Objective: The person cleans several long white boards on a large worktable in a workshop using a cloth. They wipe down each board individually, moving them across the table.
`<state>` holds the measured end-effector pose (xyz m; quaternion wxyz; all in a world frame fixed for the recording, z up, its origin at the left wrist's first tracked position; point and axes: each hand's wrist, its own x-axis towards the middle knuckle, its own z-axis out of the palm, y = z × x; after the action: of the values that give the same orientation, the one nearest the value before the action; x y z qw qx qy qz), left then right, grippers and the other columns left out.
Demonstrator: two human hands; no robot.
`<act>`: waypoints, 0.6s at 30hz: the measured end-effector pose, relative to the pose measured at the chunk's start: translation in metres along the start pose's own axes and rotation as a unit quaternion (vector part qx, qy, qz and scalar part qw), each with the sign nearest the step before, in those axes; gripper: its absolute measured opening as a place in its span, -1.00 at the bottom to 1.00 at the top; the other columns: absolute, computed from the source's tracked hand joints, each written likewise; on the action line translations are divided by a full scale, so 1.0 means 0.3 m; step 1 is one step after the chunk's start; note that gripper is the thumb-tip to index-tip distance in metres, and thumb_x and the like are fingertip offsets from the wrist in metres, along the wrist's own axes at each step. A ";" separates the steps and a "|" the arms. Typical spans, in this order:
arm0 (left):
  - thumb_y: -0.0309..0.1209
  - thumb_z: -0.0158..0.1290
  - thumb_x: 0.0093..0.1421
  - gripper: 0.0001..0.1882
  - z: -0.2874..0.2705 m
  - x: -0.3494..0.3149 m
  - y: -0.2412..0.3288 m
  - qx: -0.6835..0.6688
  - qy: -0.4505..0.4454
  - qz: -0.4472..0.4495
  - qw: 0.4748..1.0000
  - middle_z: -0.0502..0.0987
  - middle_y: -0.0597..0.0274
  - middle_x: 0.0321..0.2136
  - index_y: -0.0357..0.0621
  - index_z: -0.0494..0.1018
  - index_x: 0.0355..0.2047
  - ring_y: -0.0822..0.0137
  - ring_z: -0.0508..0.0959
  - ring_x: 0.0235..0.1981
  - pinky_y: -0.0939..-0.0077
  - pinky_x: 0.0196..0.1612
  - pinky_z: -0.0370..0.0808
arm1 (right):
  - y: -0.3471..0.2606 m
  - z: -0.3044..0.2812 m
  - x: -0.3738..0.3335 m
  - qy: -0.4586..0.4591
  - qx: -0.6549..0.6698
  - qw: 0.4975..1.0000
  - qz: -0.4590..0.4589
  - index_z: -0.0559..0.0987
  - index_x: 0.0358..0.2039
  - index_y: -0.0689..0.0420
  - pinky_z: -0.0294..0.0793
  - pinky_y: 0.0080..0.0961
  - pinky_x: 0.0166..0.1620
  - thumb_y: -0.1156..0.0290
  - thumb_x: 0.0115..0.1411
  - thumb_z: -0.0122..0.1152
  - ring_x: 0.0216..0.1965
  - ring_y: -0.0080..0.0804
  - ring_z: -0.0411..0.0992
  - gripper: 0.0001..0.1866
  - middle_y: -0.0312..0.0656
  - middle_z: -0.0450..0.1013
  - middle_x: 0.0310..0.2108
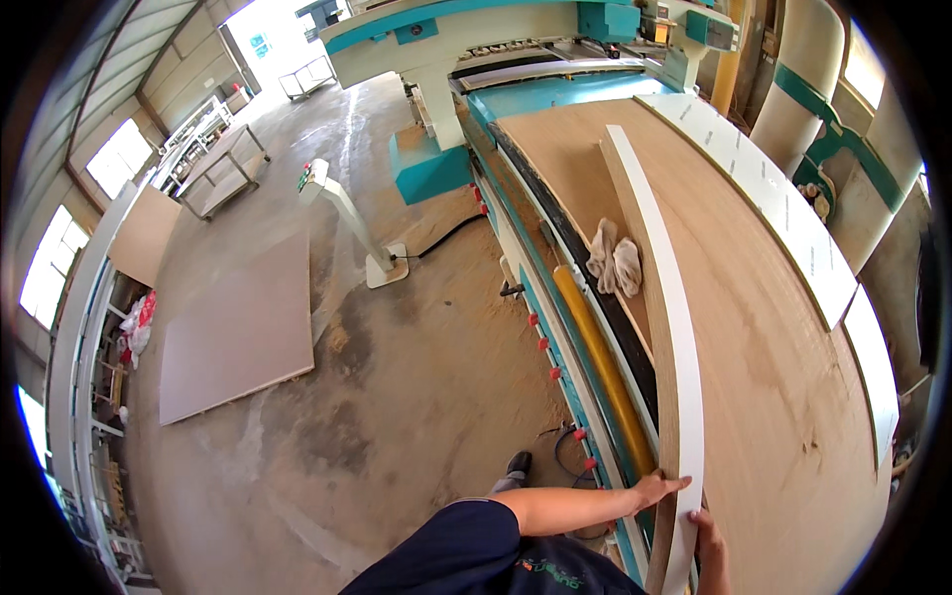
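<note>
A long, narrow, white-topped strip [666, 268] with a thick brown side lies lengthwise on a large plywood sheet [764, 347]. At its near end my left hand [654, 491] grips the left edge, fingers reaching over the white top. Slightly nearer, my right hand [709, 543] holds the right edge with the thumb up against the white face; its other fingers are mostly hidden. A pair of soiled work gloves [615, 260] rests left of the strip, apart from both hands.
White panels [773, 193] lie along the plywood's right side. A yellow roller [605, 367] runs down the machine's left edge. Beyond stands the white and teal gantry [476, 35]. On the floor are a control pedestal [342, 213] with a black cable and a flat board [243, 332].
</note>
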<state>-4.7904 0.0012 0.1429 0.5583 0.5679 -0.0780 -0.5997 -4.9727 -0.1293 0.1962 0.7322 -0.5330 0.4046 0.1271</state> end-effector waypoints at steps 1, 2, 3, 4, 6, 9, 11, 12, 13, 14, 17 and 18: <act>0.26 0.15 0.00 0.05 0.023 0.001 -0.031 0.001 0.022 -0.001 1.000 0.36 -0.07 0.14 -0.41 0.18 0.21 0.14 0.36 0.18 0.40 0.20 0.26 | -0.004 0.010 -0.013 -0.006 0.003 1.000 0.011 0.40 0.08 0.18 0.45 -0.33 -0.13 -0.08 -0.11 0.20 -0.17 -0.25 0.45 -0.20 -0.08 0.50 -0.15; 0.29 0.13 0.00 0.07 0.030 -0.038 0.009 -0.022 0.028 0.014 0.999 0.38 -0.06 0.12 -0.43 0.18 0.20 0.15 0.39 0.15 0.41 0.18 0.29 | -0.013 0.006 -0.015 -0.011 0.006 1.000 0.015 0.39 0.10 0.19 0.44 -0.36 -0.12 -0.05 -0.08 0.20 -0.16 -0.26 0.45 -0.21 -0.08 0.49 -0.15; 0.28 0.12 0.01 0.06 0.029 -0.058 0.018 -0.048 0.010 0.003 0.999 0.37 -0.04 0.13 -0.40 0.17 0.21 0.17 0.37 0.15 0.40 0.19 0.26 | -0.018 0.007 -0.018 -0.015 0.009 1.000 0.020 0.38 0.12 0.21 0.43 -0.39 -0.11 -0.02 -0.05 0.20 -0.15 -0.27 0.44 -0.22 -0.08 0.49 -0.15; 0.28 0.12 0.02 0.04 0.022 -0.069 0.029 -0.076 -0.005 -0.004 0.997 0.36 -0.01 0.13 -0.37 0.15 0.22 0.19 0.36 0.15 0.40 0.20 0.23 | -0.035 0.024 -0.016 -0.021 0.007 1.000 0.007 0.40 0.08 0.22 0.44 -0.37 -0.11 -0.04 -0.06 0.19 -0.17 -0.24 0.46 -0.23 -0.06 0.50 -0.17; 0.30 0.09 0.03 -0.01 0.039 -0.098 0.037 -0.094 -0.002 -0.005 0.996 0.40 0.05 0.09 -0.32 0.23 0.19 0.24 0.35 0.14 0.40 0.22 0.18 | -0.016 0.016 -0.011 -0.031 0.022 0.999 0.035 0.41 0.07 0.23 0.45 -0.37 -0.11 -0.04 -0.06 0.19 -0.18 -0.24 0.47 -0.24 -0.05 0.50 -0.16; 0.34 0.05 0.04 -0.03 0.080 -0.219 0.159 -0.066 -0.066 0.020 0.995 0.41 0.06 0.09 -0.28 0.29 0.18 0.25 0.32 0.17 0.37 0.24 0.14 | 0.016 -0.022 -0.037 -0.078 0.051 0.995 0.026 0.43 0.05 0.23 0.45 -0.34 -0.09 -0.05 -0.05 0.17 -0.17 -0.24 0.47 -0.26 -0.02 0.50 -0.13; 0.38 -0.01 0.06 0.01 0.066 -0.211 0.117 -0.015 -0.010 0.034 0.999 0.34 0.02 0.18 -0.22 0.24 0.24 0.17 0.25 0.24 0.29 0.31 0.00 | 0.085 -0.042 -0.065 -0.116 0.064 0.991 0.032 0.43 0.06 0.23 0.45 -0.32 -0.08 -0.05 -0.05 0.18 -0.14 -0.24 0.46 -0.25 -0.02 0.50 -0.13; 0.39 -0.02 0.05 0.02 0.038 -0.158 0.068 -0.076 0.004 0.063 0.995 0.23 -0.01 0.26 -0.19 0.20 0.27 0.16 0.12 0.31 0.25 0.34 -0.08 | 0.100 -0.048 -0.087 -0.135 0.042 0.989 0.033 0.40 0.10 0.23 0.43 -0.33 -0.04 -0.06 -0.07 0.20 -0.09 -0.26 0.45 -0.20 -0.03 0.48 -0.08; 0.42 -0.01 0.01 0.07 0.009 -0.160 0.089 -0.108 0.016 0.077 0.991 0.12 -0.02 0.31 -0.12 0.14 0.30 0.14 -0.03 0.36 0.09 0.33 -0.13 | 0.112 -0.036 -0.132 -0.132 0.040 0.990 0.039 0.38 0.12 0.24 0.41 -0.35 -0.02 -0.06 -0.08 0.22 -0.08 -0.27 0.44 -0.18 -0.04 0.47 -0.06; 0.48 -0.04 -0.04 0.10 -0.012 -0.174 0.141 -0.129 0.036 0.070 0.988 0.17 0.00 0.26 -0.08 0.15 0.30 0.07 0.02 0.32 -0.03 0.29 -0.10 | 0.123 -0.027 -0.192 -0.126 0.039 0.990 0.043 0.36 0.14 0.24 0.40 -0.36 -0.01 -0.07 -0.09 0.23 -0.07 -0.28 0.43 -0.15 -0.05 0.46 -0.04; 0.57 -0.11 -0.09 0.01 -0.053 -0.176 0.297 -0.194 0.099 0.079 0.973 0.39 0.19 -0.06 0.00 0.33 0.11 0.17 0.33 0.02 0.00 0.04 0.23 | 0.207 -0.019 -0.369 -0.107 0.053 0.993 0.011 0.19 0.26 0.25 0.34 -0.37 0.06 -0.06 -0.15 0.32 0.02 -0.30 0.36 0.03 -0.09 0.38 0.04; 0.56 -0.10 -0.09 -0.03 -0.105 -0.119 0.284 -0.193 0.140 0.059 0.969 0.41 0.29 -0.19 0.01 0.36 0.04 0.28 0.37 -0.09 0.07 -0.04 0.26 | 0.254 -0.020 -0.422 -0.104 0.045 0.993 0.037 0.17 0.28 0.25 0.33 -0.37 0.06 -0.07 -0.18 0.33 0.02 -0.29 0.36 0.07 -0.08 0.36 0.06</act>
<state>-4.7263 0.0141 0.2154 0.6972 0.5220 0.0846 -0.4841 -5.1037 -0.0731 0.2362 0.7881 -0.4686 0.3509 0.1903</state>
